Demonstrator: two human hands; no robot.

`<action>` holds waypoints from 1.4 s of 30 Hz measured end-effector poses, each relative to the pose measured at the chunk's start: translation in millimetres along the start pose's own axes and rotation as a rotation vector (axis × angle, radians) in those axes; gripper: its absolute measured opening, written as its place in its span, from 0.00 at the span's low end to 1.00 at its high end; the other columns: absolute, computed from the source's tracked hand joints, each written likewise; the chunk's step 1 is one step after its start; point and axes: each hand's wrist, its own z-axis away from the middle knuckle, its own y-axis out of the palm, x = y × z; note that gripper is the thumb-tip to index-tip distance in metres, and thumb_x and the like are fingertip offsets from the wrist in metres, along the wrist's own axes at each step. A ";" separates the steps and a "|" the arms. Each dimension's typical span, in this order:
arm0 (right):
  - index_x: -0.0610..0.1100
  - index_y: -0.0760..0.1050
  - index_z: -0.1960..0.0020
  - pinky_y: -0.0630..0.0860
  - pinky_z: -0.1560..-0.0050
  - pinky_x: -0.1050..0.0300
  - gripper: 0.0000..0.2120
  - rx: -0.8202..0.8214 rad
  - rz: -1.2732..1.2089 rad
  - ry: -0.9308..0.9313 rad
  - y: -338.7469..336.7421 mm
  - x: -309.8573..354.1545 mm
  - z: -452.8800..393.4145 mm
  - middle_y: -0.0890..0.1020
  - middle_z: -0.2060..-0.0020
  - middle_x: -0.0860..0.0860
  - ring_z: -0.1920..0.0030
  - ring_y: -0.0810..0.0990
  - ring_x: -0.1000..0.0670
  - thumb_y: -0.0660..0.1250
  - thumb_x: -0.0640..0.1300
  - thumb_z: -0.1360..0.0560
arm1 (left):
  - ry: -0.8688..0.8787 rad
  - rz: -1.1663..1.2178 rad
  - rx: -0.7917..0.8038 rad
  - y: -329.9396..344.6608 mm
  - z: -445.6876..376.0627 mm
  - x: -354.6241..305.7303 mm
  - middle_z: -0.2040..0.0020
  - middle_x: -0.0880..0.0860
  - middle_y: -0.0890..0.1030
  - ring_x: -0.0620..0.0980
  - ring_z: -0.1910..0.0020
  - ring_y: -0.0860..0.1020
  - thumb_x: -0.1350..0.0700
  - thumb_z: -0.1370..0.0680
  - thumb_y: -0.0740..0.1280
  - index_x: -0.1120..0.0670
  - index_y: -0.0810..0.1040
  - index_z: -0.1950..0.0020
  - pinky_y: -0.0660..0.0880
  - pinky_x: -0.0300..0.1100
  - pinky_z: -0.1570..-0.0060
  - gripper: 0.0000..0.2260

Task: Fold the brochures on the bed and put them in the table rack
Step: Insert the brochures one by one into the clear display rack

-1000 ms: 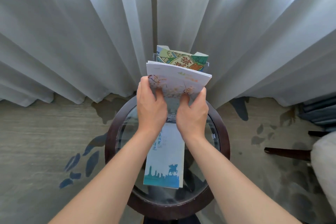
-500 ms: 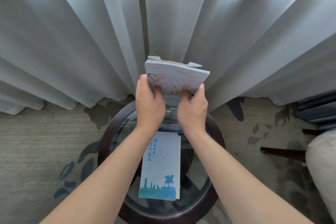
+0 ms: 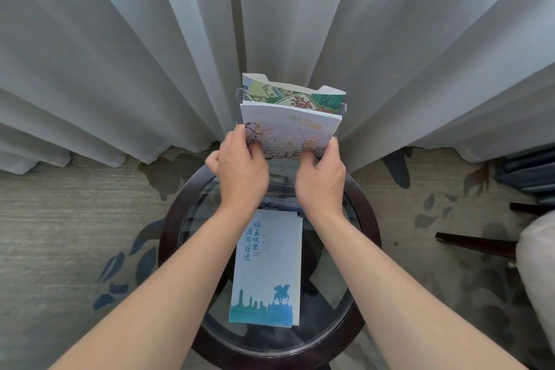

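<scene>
Gripping pale blossom-printed folded brochure (image 3: 289, 132) by lower corners: left hand (image 3: 241, 170), right hand (image 3: 321, 180); clear table rack (image 3: 343, 107) just behind.

Flat brochure (image 3: 267, 267) — "项王故里 酒都宿迁".

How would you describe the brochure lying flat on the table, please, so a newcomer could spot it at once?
Find the round glass table with the dark wooden rim, in front of the white curtain. The flat brochure lies on the glass between the person's forearms. Unlike the blossom brochure held upright in both hands and the green one behind it, it shows blue Chinese lettering and a blue skyline with a horse-rider silhouette.
</scene>
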 end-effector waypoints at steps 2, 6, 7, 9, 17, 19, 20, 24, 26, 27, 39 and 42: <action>0.50 0.70 0.47 0.77 0.54 0.49 0.03 -0.004 0.004 -0.006 -0.2 -1.8 -0.4 0.80 0.55 0.56 0.53 0.78 0.52 0.61 0.44 0.20 | -0.008 -0.054 0.022 1.4 -0.2 4.8 0.55 0.47 0.77 0.49 0.54 0.71 0.59 0.20 0.57 0.52 0.72 0.54 0.55 0.44 0.51 0.07; 0.53 0.68 0.46 0.79 0.52 0.48 0.04 0.001 0.005 0.000 -2.2 -1.2 0.4 0.78 0.54 0.59 0.52 0.78 0.56 0.60 0.44 0.19 | -0.012 -0.061 0.040 2.6 2.6 8.0 0.54 0.47 0.78 0.50 0.52 0.73 0.57 0.19 0.58 0.51 0.73 0.53 0.54 0.44 0.51 0.07; 0.52 0.68 0.46 0.80 0.51 0.46 0.04 0.001 0.006 -0.002 -2.4 -1.0 0.3 0.78 0.54 0.59 0.52 0.78 0.55 0.60 0.45 0.19 | -0.021 -0.036 0.040 2.9 3.1 7.1 0.53 0.46 0.78 0.50 0.51 0.74 0.57 0.19 0.58 0.50 0.73 0.51 0.56 0.44 0.49 0.05; 0.51 0.68 0.45 0.80 0.51 0.44 0.02 -0.012 0.001 -0.014 -2.9 -0.6 0.4 0.78 0.53 0.57 0.51 0.78 0.54 0.59 0.46 0.18 | -0.057 0.047 0.046 3.4 5.6 4.9 0.50 0.43 0.77 0.48 0.49 0.74 0.55 0.19 0.60 0.46 0.71 0.47 0.63 0.48 0.40 0.04; 0.49 0.69 0.33 0.71 0.46 0.67 0.17 -0.131 -0.086 -0.016 -0.9 0.0 13.7 0.74 0.41 0.56 0.42 0.73 0.60 0.62 0.41 0.21 | -0.110 0.040 0.063 4.4 25.2 2.6 0.30 0.47 0.74 0.47 0.30 0.67 0.55 0.20 0.63 0.50 0.67 0.26 0.52 0.53 0.24 0.21; 0.48 0.67 0.28 0.68 0.42 0.69 0.22 -0.126 -0.084 -0.010 0.5 -0.6 20.5 0.72 0.40 0.56 0.38 0.71 0.59 0.62 0.39 0.22 | -0.095 -0.066 0.044 7.1 27.2 0.6 0.30 0.48 0.74 0.47 0.27 0.64 0.54 0.20 0.62 0.52 0.66 0.24 0.41 0.51 0.23 0.23; 0.48 0.66 0.27 0.69 0.40 0.67 0.24 -0.120 -0.086 -0.010 1.2 -0.5 23.4 0.72 0.39 0.55 0.37 0.71 0.58 0.62 0.39 0.22 | -0.091 -0.095 0.036 7.7 28.2 -0.5 0.30 0.48 0.74 0.47 0.26 0.63 0.54 0.20 0.62 0.52 0.66 0.24 0.39 0.51 0.24 0.24; 0.45 0.62 0.23 0.67 0.38 0.64 0.28 -0.123 -0.066 -0.003 1.6 3.5 25.1 0.71 0.36 0.52 0.34 0.70 0.55 0.62 0.40 0.22 | -0.082 -0.137 0.028 7.1 28.4 -4.4 0.31 0.50 0.75 0.49 0.25 0.62 0.54 0.21 0.62 0.54 0.68 0.25 0.39 0.52 0.24 0.23; 0.44 0.60 0.22 0.63 0.39 0.69 0.29 -0.138 -0.072 0.007 -0.2 5.8 22.8 0.70 0.33 0.53 0.32 0.68 0.56 0.62 0.40 0.22 | -0.083 -0.149 0.044 6.6 26.2 -6.5 0.31 0.51 0.75 0.49 0.25 0.62 0.53 0.21 0.61 0.54 0.69 0.25 0.39 0.52 0.24 0.23; 0.45 0.59 0.21 0.62 0.38 0.69 0.30 -0.140 -0.078 0.009 -1.3 6.7 22.8 0.69 0.32 0.53 0.32 0.67 0.57 0.62 0.40 0.22 | -0.082 -0.156 0.055 6.6 25.1 -7.2 0.31 0.51 0.75 0.49 0.25 0.62 0.52 0.21 0.61 0.54 0.69 0.25 0.38 0.52 0.24 0.23; 0.48 0.49 0.19 0.57 0.31 0.66 0.37 -0.087 -0.063 0.003 -2.2 2.7 35.8 0.61 0.23 0.53 0.25 0.59 0.57 0.63 0.40 0.23 | -0.089 -0.174 0.172 4.7 26.9 -9.0 0.28 0.52 0.73 0.49 0.24 0.61 0.52 0.20 0.61 0.53 0.63 0.22 0.37 0.54 0.24 0.26; 0.49 0.49 0.19 0.54 0.35 0.74 0.38 -0.068 -0.064 0.015 -3.7 1.8 33.9 0.60 0.23 0.54 0.26 0.58 0.60 0.63 0.40 0.23 | -0.113 -0.153 0.184 4.6 25.6 -10.9 0.29 0.51 0.73 0.49 0.24 0.61 0.53 0.20 0.61 0.54 0.63 0.22 0.38 0.54 0.24 0.26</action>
